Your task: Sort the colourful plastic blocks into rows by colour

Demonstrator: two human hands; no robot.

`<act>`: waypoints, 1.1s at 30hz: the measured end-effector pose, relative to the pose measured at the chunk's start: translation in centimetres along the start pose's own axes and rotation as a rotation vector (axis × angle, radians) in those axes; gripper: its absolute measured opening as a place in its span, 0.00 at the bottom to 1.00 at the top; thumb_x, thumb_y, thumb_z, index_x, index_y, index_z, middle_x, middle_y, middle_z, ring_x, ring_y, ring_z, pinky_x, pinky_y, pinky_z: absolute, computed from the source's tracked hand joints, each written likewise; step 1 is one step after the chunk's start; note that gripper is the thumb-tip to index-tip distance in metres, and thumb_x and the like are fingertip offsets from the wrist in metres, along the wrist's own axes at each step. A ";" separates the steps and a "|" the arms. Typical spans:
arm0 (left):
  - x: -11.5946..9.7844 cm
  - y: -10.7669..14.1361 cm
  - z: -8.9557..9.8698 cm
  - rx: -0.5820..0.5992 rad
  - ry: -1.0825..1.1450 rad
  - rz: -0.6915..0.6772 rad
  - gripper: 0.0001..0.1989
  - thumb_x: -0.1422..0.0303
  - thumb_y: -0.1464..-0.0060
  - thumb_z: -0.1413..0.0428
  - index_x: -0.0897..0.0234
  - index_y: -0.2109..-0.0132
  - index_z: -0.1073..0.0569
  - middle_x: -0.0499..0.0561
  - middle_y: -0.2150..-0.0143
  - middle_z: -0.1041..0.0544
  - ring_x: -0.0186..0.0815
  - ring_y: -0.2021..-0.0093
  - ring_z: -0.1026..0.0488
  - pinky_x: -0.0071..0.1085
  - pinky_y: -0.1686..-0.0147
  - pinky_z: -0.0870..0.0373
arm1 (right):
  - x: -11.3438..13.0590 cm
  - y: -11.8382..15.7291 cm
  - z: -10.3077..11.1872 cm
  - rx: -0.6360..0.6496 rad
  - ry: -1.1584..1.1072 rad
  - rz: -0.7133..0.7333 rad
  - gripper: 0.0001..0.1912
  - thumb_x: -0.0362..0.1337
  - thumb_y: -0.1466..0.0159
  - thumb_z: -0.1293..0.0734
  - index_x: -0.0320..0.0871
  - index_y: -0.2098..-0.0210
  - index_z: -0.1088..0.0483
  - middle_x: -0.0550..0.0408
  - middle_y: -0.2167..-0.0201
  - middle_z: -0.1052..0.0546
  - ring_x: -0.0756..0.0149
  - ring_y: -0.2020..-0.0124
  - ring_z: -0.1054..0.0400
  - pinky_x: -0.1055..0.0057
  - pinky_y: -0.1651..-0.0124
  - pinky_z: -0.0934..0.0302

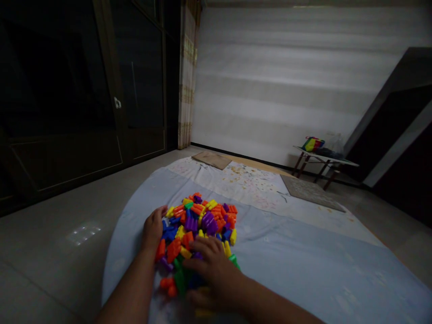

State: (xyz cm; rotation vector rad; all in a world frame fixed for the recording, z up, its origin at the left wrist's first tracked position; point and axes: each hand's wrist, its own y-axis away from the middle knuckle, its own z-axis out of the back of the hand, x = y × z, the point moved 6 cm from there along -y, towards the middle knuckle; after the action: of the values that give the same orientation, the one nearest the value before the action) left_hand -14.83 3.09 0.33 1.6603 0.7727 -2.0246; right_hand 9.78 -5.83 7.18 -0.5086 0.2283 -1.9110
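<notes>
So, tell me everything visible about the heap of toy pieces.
The heap of toy pieces is loose and jumbled, in orange, yellow, blue, purple and green, glossy, plastic-looking, some ribbed. It lies on a pale blue cloth, the left hand along its left edge, the right hand over its blurred near part.

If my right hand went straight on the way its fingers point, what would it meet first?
Your right hand would probably meet the yellow block by its fingertips, then the orange block beyond. Depth is unclear, so it might pass above them.
</notes>
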 end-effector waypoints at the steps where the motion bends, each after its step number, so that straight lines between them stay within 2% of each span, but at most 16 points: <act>1: -0.1 0.0 0.0 0.001 -0.004 -0.001 0.21 0.62 0.51 0.59 0.65 0.58 0.28 0.57 0.55 0.24 0.40 0.53 0.29 0.37 0.51 0.34 | 1.1 0.7 -0.5 0.062 -0.001 0.039 0.29 0.53 0.44 0.37 0.53 0.45 0.40 0.52 0.40 0.41 0.54 0.39 0.52 0.51 0.40 0.58; 4: -0.2 0.1 -0.1 0.003 -0.012 -0.004 0.20 0.62 0.51 0.59 0.64 0.59 0.27 0.56 0.56 0.24 0.40 0.53 0.29 0.37 0.51 0.34 | 2.0 1.5 -1.5 0.165 0.034 0.054 0.26 0.51 0.41 0.39 0.56 0.44 0.42 0.54 0.38 0.43 0.56 0.38 0.54 0.50 0.39 0.61; 7: -0.2 0.1 -0.1 -0.002 -0.014 -0.003 0.20 0.62 0.52 0.59 0.64 0.59 0.27 0.55 0.56 0.24 0.40 0.53 0.28 0.36 0.51 0.33 | 0.1 0.8 -1.5 0.165 0.088 -0.005 0.24 0.49 0.40 0.38 0.56 0.45 0.40 0.54 0.38 0.43 0.55 0.38 0.55 0.48 0.39 0.63; 9: -0.2 0.1 -0.1 -0.005 -0.014 -0.003 0.20 0.62 0.52 0.59 0.64 0.60 0.27 0.55 0.57 0.24 0.40 0.54 0.28 0.36 0.51 0.33 | -2.1 0.0 -0.9 0.124 0.126 -0.069 0.23 0.48 0.41 0.36 0.55 0.46 0.38 0.53 0.39 0.42 0.55 0.38 0.55 0.48 0.39 0.65; 12: -0.2 0.1 -0.1 0.000 -0.016 -0.006 0.19 0.62 0.53 0.58 0.64 0.61 0.27 0.55 0.57 0.23 0.40 0.54 0.28 0.36 0.51 0.33 | -5.7 -0.7 0.9 0.004 0.203 -0.233 0.20 0.40 0.41 0.35 0.54 0.49 0.35 0.53 0.40 0.40 0.55 0.38 0.54 0.48 0.40 0.63; 15: -0.1 -0.1 -0.1 0.005 -0.014 -0.008 0.20 0.61 0.53 0.58 0.64 0.60 0.27 0.56 0.57 0.24 0.41 0.53 0.28 0.38 0.50 0.34 | -7.0 -0.4 3.0 -0.145 0.242 -0.366 0.19 0.36 0.41 0.36 0.50 0.50 0.34 0.49 0.42 0.39 0.53 0.40 0.53 0.48 0.42 0.58; 18: 0.2 -0.4 -0.1 0.004 -0.005 -0.010 0.20 0.61 0.53 0.58 0.64 0.60 0.27 0.56 0.56 0.24 0.42 0.53 0.29 0.39 0.50 0.35 | -4.1 -0.2 3.0 -0.178 0.163 -0.285 0.18 0.37 0.41 0.37 0.50 0.50 0.34 0.50 0.45 0.36 0.57 0.44 0.47 0.55 0.44 0.51; 20: 0.4 -0.6 -0.1 0.003 0.003 -0.010 0.20 0.62 0.54 0.58 0.64 0.61 0.27 0.56 0.57 0.24 0.42 0.53 0.28 0.39 0.49 0.35 | -0.7 -0.6 1.1 -0.073 0.071 -0.144 0.18 0.40 0.40 0.37 0.52 0.50 0.35 0.55 0.48 0.33 0.61 0.47 0.43 0.61 0.47 0.47; 22: 0.5 -0.8 -0.1 -0.001 0.013 -0.007 0.20 0.62 0.54 0.59 0.65 0.60 0.28 0.57 0.57 0.24 0.42 0.54 0.28 0.40 0.50 0.34 | 2.3 -1.1 -1.3 0.023 0.031 -0.028 0.17 0.46 0.40 0.38 0.51 0.52 0.35 0.57 0.50 0.31 0.62 0.49 0.42 0.63 0.49 0.44; 24: 0.5 -0.8 0.0 -0.005 0.022 -0.007 0.21 0.63 0.53 0.60 0.66 0.60 0.28 0.57 0.57 0.24 0.41 0.55 0.27 0.39 0.51 0.33 | 3.9 -1.7 -3.5 0.085 0.046 -0.012 0.21 0.51 0.41 0.38 0.48 0.53 0.35 0.55 0.53 0.29 0.61 0.53 0.40 0.62 0.52 0.43; 26: 0.3 -0.7 0.0 -0.005 0.023 -0.013 0.22 0.63 0.54 0.61 0.67 0.59 0.29 0.58 0.56 0.24 0.41 0.55 0.27 0.38 0.52 0.32 | 4.3 -2.1 -5.0 0.124 0.089 -0.016 0.21 0.54 0.41 0.40 0.47 0.55 0.34 0.54 0.57 0.28 0.59 0.55 0.39 0.59 0.53 0.42; 28: 0.3 -0.6 0.0 -0.001 0.017 -0.020 0.22 0.63 0.53 0.61 0.68 0.59 0.29 0.58 0.56 0.24 0.41 0.55 0.27 0.38 0.52 0.32 | 4.1 -2.2 -5.5 0.141 0.130 -0.023 0.22 0.56 0.42 0.40 0.47 0.57 0.33 0.54 0.60 0.27 0.59 0.57 0.39 0.58 0.54 0.42; 31: 0.4 -0.7 0.0 0.008 0.000 -0.029 0.23 0.62 0.53 0.61 0.67 0.58 0.29 0.58 0.56 0.24 0.41 0.55 0.27 0.38 0.52 0.32 | 3.3 -1.9 -5.0 0.135 0.172 -0.047 0.24 0.57 0.45 0.37 0.46 0.59 0.32 0.53 0.63 0.28 0.58 0.58 0.39 0.57 0.52 0.45; 33: 0.6 -0.9 -0.1 0.023 -0.020 -0.040 0.23 0.62 0.53 0.60 0.67 0.58 0.29 0.57 0.56 0.24 0.41 0.54 0.28 0.38 0.51 0.33 | 2.4 -1.6 -4.2 0.121 0.198 -0.088 0.23 0.55 0.46 0.36 0.46 0.59 0.32 0.53 0.63 0.28 0.58 0.57 0.40 0.56 0.51 0.46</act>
State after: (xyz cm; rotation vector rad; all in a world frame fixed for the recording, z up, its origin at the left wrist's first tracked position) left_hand -15.46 3.81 -0.15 1.6469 0.7850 -2.0814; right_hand 5.77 -7.69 4.65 -0.2519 0.2204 -2.0487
